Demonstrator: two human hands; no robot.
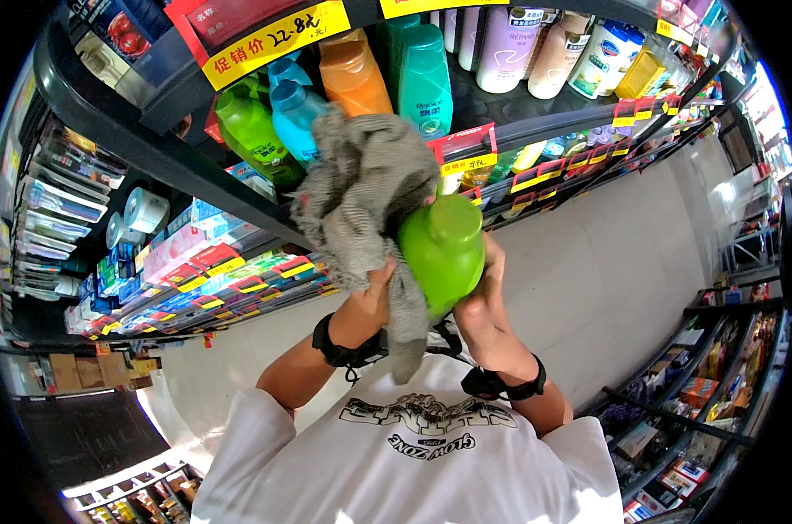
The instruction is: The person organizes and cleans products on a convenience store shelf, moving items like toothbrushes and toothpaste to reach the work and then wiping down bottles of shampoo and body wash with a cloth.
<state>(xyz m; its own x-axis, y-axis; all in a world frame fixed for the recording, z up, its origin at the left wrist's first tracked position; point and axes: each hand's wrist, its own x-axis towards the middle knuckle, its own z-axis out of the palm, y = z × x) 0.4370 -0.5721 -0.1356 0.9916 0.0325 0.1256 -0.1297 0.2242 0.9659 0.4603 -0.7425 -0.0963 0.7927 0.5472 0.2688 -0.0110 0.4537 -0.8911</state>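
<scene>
A grey cloth (370, 190) is bunched in my left hand (375, 295), which shows only in part beneath it. One end of the cloth hangs down towards my shirt. My right hand (484, 298) grips a green shampoo bottle (445, 255) from its right side and below, with the cap towards me. The cloth touches or overlaps the bottle's left side. Just beyond the cloth, on the shelf, stand another green Rejoice bottle (255, 134), blue bottles (298, 111), orange bottles (353, 72) and a teal Rejoice bottle (425, 85).
The dark shelf edge (193, 173) runs close in front of me, with price tags (275, 39) above. Lilac and white pump bottles (507, 56) stand further right. Lower shelves (199, 268) hold boxed goods. A grey floor aisle (599, 242) passes between these and other racks (691, 393).
</scene>
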